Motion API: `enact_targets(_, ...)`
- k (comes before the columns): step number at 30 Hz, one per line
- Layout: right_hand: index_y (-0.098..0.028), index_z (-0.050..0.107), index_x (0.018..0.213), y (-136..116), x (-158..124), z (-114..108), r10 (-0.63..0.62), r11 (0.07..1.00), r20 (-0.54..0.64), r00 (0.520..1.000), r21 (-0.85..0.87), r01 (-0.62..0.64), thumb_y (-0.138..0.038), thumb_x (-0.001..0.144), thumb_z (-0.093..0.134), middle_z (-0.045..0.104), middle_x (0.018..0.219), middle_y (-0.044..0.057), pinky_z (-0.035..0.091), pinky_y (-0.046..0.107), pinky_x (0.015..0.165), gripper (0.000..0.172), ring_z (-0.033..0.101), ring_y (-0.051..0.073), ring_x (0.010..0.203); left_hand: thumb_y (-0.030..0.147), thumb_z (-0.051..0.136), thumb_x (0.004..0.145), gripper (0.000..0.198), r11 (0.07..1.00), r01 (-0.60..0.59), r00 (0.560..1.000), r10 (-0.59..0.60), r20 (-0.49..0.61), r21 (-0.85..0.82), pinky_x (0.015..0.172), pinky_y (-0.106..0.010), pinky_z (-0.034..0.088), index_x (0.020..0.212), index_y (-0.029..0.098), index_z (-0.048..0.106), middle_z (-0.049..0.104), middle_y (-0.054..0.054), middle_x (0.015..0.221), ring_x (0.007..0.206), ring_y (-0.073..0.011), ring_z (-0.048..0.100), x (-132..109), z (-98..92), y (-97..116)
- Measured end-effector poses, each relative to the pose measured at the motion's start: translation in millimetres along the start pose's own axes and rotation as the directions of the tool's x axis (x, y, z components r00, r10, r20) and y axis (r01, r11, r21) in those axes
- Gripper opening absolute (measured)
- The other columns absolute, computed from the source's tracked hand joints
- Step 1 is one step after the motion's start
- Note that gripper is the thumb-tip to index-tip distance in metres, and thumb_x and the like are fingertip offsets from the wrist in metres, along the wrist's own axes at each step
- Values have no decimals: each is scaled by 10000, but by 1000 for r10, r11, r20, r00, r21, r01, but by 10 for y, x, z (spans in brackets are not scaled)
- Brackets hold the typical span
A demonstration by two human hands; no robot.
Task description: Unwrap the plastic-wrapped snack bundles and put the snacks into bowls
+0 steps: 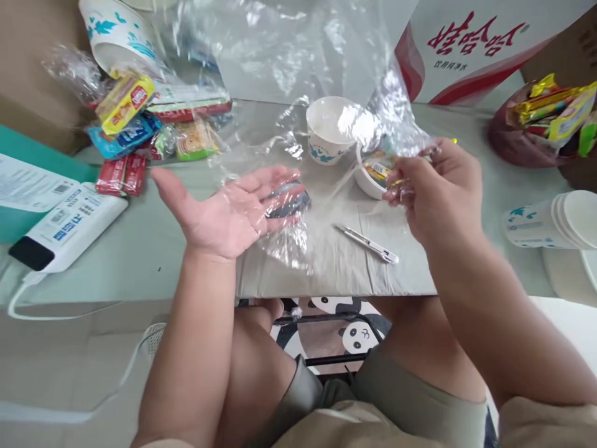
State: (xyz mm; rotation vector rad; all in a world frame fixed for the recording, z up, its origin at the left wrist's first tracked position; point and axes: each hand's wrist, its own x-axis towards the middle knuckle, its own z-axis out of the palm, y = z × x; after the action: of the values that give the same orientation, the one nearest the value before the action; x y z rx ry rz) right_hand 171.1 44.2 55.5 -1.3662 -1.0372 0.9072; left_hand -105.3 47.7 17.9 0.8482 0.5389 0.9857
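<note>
A large clear plastic sheet or bag point(280, 37) spreads over the middle and back of the table. My right hand point(441, 186) pinches a crumpled edge of it on the right. My left hand point(228, 214) is palm up, thumb and fingers stretched out, with the clear plastic across its fingers. Behind those fingers lies a dark grey rounded object point(301, 198), partly hidden. A white paper cup with blue leaves point(326, 140) stands between my hands. Beside it a white bowl point(366, 180) with wrapped snacks is partly covered by my right hand. A utility knife point(368, 242) lies in front.
Wrapped snacks point(124, 102) are piled at the back left near a tilted paper bucket point(119, 37). A white power strip point(69, 227) lies at left. At right are stacked paper cups point(536, 221) and a dark red bowl point(504, 134) of snacks. A white carton point(471, 56) stands behind.
</note>
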Motion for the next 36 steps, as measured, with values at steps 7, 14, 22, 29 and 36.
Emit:
enact_targets(7, -227, 570, 797, 377, -278, -338, 113, 989, -7, 994, 95, -112, -363, 787, 845, 675, 589, -58, 429, 192, 373, 306, 595, 96, 408, 505, 907, 707, 505, 888, 92, 987, -20, -162, 451, 1020, -446, 620, 1113, 222, 806, 739, -107, 1368, 1303, -351, 682, 181, 390, -226)
enact_targets(14, -228, 516, 696, 537, -198, -537, 67, 969, -56, 996, 242, -52, -612, 780, 785, 631, 552, -33, 435, 226, 390, 476, 615, 122, 428, 566, 769, 849, 429, 923, -93, 974, 162, -157, 374, 599, -278, 585, 628, 200, 811, 797, -91, 782, 715, -194, 756, 372, 399, -336)
enact_targets(22, -245, 482, 743, 694, -154, -615, 87, 952, -69, 994, 301, -63, -585, 871, 702, 545, 545, -54, 483, 260, 440, 424, 625, 136, 482, 419, 807, 813, 358, 880, -331, 920, 381, -89, 340, 588, -303, 529, 541, 187, 799, 719, -105, 632, 633, -172, 669, 430, 315, -316)
enact_targets(29, -286, 633, 922, 749, -170, -632, -2, 980, -158, 987, 197, 33, -531, 923, 685, 621, 587, -51, 428, 255, 417, 250, 613, 131, 478, 411, 953, 587, 290, 818, -396, 802, 529, -277, 417, 606, -257, 526, 508, 212, 757, 661, -85, 974, 853, -158, 612, 429, 167, -252)
enact_targets(36, -294, 694, 1017, 694, -271, -675, -132, 962, -230, 964, 203, 180, -519, 894, 739, 641, 602, -65, 428, 232, 411, 260, 586, 103, 451, 503, 940, 637, 247, 675, -493, 749, 650, -128, 549, 1229, -623, 406, 623, 298, 802, 806, -4, 1172, 1356, -342, 637, 359, 87, -216)
